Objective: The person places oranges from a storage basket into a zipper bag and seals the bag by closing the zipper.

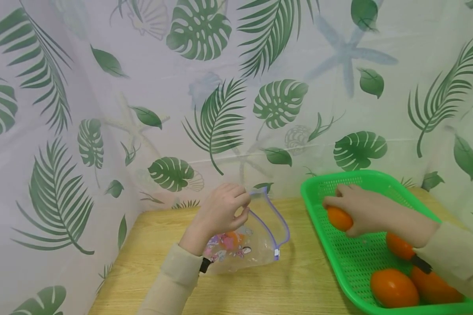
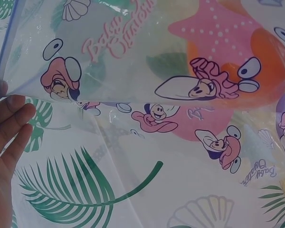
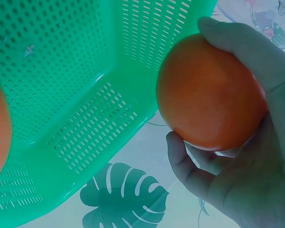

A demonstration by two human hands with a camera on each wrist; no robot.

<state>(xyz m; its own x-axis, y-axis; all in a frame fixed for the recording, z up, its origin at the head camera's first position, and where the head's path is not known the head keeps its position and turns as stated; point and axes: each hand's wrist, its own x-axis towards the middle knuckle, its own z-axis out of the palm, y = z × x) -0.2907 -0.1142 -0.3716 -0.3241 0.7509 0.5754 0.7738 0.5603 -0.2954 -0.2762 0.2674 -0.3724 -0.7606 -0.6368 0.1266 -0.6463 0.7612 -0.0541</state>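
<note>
My left hand pinches the upper edge of a clear zip bag with a purple-blue seal and cartoon prints. The bag's mouth gapes to the right, its white slider at the near end. Through the film in the left wrist view shows a round orange fruit inside the bag. My right hand grips another smooth round orange fruit with thumb and fingers around it. In the head view this fruit overlaps the left side of the green basket.
Several more orange fruits lie at the near end of the basket, some partly behind my right forearm. Bag and basket stand on a wooden table. A leaf-patterned curtain rises behind the table and along its sides.
</note>
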